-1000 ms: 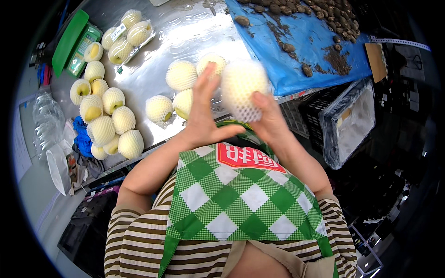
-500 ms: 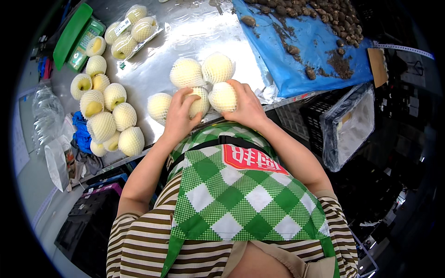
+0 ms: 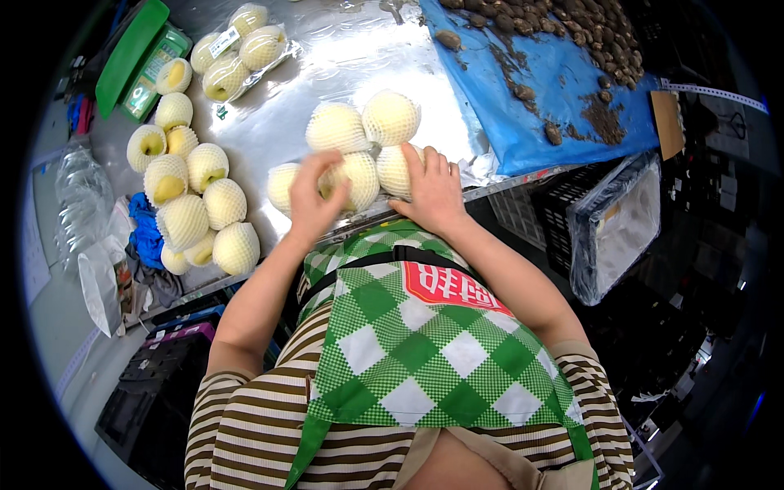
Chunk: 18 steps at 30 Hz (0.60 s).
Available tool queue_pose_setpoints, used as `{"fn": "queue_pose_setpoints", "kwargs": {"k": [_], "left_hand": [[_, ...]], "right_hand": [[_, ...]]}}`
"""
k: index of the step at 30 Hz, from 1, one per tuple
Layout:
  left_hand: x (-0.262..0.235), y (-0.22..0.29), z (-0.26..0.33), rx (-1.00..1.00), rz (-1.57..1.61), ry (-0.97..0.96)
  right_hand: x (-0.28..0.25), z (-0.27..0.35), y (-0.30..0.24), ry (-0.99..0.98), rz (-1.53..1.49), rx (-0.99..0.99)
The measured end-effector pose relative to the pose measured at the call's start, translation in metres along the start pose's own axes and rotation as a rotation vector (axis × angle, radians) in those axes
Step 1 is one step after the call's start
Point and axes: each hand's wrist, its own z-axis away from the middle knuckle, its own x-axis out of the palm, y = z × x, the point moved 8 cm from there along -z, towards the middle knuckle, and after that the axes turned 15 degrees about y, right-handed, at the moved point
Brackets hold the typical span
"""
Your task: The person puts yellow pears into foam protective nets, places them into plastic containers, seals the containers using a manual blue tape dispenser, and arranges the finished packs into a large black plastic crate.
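Observation:
Four pale yellow round fruits in white foam net sleeves form a tight cluster on the metal table before me. My right hand [image 3: 433, 192] curves around the near right fruit [image 3: 394, 173], fingers on top and thumb at its near edge. Beside the near left fruit [image 3: 359, 181] is my left hand [image 3: 314, 196], its finger and thumb bent at the fruit's left side, blurred by motion; its grip is unclear. Behind stand the far left fruit [image 3: 336, 126] and the far right fruit [image 3: 390, 118]. Another sleeved fruit [image 3: 282, 186] sits left of my left hand, partly hidden by it.
More sleeved fruits [image 3: 181, 220] line the table's left side. Behind them lie a clear pack of sleeved fruits [image 3: 224, 77] and a green scale [image 3: 151, 73]. Soil-covered tubers [image 3: 572, 33] rest on blue plastic sheeting [image 3: 523, 143] at right. Black crates [image 3: 563, 200] stand below the table edge.
The left hand has shifted off the top of the near left fruit to its left side, uncovering more of it. The right hand still grips its fruit, with fingers farther over the top.

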Motion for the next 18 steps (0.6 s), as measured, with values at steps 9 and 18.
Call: {"fn": "queue_pose_setpoints", "kwargs": {"k": [9,18], "left_hand": [[0.002,-0.089,-0.086,-0.731,0.148,0.068],[0.055,-0.099,-0.071,-0.874,0.440,0.003]], "right_hand": [[0.042,0.002,0.064,-0.051,-0.923,0.627],[0.047,0.028,0.068,0.074,-0.630,0.527]]}}
